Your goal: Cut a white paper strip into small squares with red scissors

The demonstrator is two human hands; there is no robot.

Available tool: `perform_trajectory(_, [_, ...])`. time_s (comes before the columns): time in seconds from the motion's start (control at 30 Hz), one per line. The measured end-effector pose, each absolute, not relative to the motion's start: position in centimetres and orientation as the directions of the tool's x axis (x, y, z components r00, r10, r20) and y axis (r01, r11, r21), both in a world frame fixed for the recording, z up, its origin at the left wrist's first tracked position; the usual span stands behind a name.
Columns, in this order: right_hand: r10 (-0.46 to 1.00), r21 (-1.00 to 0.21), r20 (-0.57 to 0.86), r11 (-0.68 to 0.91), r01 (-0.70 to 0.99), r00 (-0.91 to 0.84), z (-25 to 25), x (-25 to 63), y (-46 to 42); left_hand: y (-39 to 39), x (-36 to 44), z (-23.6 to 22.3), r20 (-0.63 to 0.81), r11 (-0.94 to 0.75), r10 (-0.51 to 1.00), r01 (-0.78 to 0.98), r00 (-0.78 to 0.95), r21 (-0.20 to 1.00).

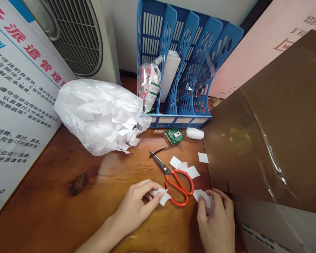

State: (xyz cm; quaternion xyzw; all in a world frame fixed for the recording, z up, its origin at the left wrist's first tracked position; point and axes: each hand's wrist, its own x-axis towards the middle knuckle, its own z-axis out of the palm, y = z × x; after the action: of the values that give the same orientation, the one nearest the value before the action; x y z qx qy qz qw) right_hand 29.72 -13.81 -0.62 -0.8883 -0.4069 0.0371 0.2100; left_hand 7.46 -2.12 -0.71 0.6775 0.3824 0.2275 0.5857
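My left hand (138,205) pinches a small white paper slip (163,196) between thumb and fingers, just above the wooden table (68,211). My right hand (217,219) is closed on another white paper slip (202,196) near the table's right side. Between the two hands lie red-handled scissors (175,179), shut, blades pointing up-left. Several loose white paper slips (185,167) rest on the wood just beyond the scissors.
A clear plastic bag (100,114) full of paper slips lies at the back left. A blue file rack (184,66) stands behind, holding packets. A green tape measure (174,135) and white roll (195,133) sit before it. A brown cardboard box (274,133) fills the right; a poster board (18,91) leans left.
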Motion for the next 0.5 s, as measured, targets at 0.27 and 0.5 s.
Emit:
perform_trajectory(0.27, [0.78, -0.497, 0.092, -0.503, 0.707, 0.619, 1.5, 29.5, -7.5, -2.2, 7.5, -0.7, -0.132, -0.039, 0.777, 0.256, 0.616, 0.966])
perform_trajectory(0.5, [0.777, -0.459, 0.115, -0.511, 0.727, 0.619, -0.3, 30.6, -5.5, -2.2, 7.2, -0.7, -0.116, -0.035, 0.794, 0.235, 0.597, 0.971])
